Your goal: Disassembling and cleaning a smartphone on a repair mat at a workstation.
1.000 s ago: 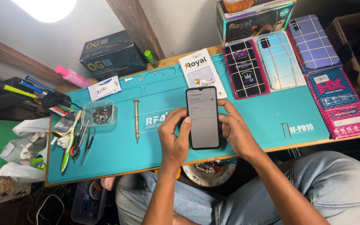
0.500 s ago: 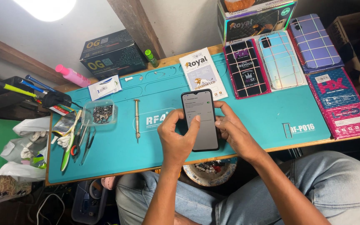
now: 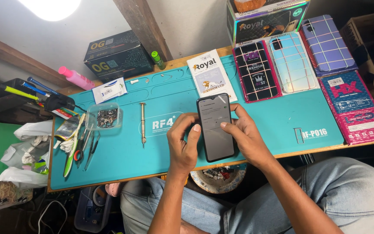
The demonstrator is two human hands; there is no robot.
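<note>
Left hand [image 3: 185, 145]: my grip wraps the phone [image 3: 215, 127] — thumb on its screen.
Right hand [image 3: 245, 136]: grip clamped on phone's edge.
Surface: teal mat [image 3: 260, 130] beneath — screwdriver [image 3: 143, 122] nearby.

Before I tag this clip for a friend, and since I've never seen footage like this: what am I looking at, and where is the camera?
There is no machine here. A camera worn on a person's head looks down at their own two hands above a teal work mat. The left hand and right hand hold a dark smartphone between them, screen up, with a thumb of each resting on the glass. On the mat lie a small screwdriver, a clear tray of tiny parts, tweezers and cutters at the left, and flat packaged phone parts at the far right. The person sits in jeans.
</note>
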